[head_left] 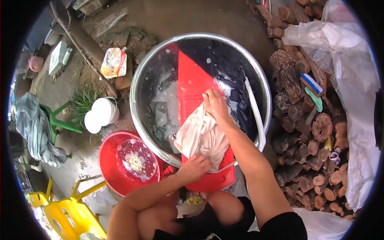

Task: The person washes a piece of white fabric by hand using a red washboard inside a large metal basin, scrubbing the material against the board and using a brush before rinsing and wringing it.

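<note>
Right hand's grip bunches cream cloth on the red washboard; left hand's grip, can't tell! Slick suds could send that cloth sliding tubward!

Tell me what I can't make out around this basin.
In the head view:
Red ridged board: its middle, hidden by the pale cloth.
Right hand: its palm, hidden by its own back.
Dark cloth: its full shape, lost among folds.
Yellow chair: its lowest part, cut off by the picture's edge.
</note>
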{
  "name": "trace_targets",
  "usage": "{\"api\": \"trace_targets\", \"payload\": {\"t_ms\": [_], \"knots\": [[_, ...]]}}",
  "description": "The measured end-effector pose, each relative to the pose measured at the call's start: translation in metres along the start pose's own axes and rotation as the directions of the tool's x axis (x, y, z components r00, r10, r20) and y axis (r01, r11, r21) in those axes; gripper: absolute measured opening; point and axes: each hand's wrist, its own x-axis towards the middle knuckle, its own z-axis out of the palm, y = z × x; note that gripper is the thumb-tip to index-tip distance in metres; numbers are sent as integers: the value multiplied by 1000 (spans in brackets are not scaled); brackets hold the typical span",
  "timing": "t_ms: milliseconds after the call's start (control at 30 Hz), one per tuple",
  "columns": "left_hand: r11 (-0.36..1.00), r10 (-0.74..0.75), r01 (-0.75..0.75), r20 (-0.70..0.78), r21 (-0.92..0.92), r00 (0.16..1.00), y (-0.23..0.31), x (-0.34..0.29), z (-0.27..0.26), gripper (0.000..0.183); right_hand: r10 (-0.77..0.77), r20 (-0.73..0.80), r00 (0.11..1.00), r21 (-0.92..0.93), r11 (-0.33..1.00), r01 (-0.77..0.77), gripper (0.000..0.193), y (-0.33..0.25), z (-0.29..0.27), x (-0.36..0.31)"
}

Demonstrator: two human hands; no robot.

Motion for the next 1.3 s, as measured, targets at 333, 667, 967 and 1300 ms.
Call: {"api": "trace_targets", "payload": {"t_ms": [333, 667, 967, 1300], "knots": [[778, -624, 627, 65, -41, 779, -73, 67, -54, 42, 27, -177, 984, 137, 991, -3, 39, -12, -51, -103], [742, -671, 660, 121, 118, 732, -26, 31, -110, 50, -226, 292, 929, 10, 972, 234, 34, -23, -66, -135], [288, -914, 763, -404, -579, 39, 158, -215, -178, 17, -297, 195, 935, 267, 933, 241, 38, -59, -84, -131], [531, -727, 690, -683, -493, 71, 129, -194, -193, 11, -381, 82, 921, 431, 847, 312, 28, -111, -83, -114]]}}
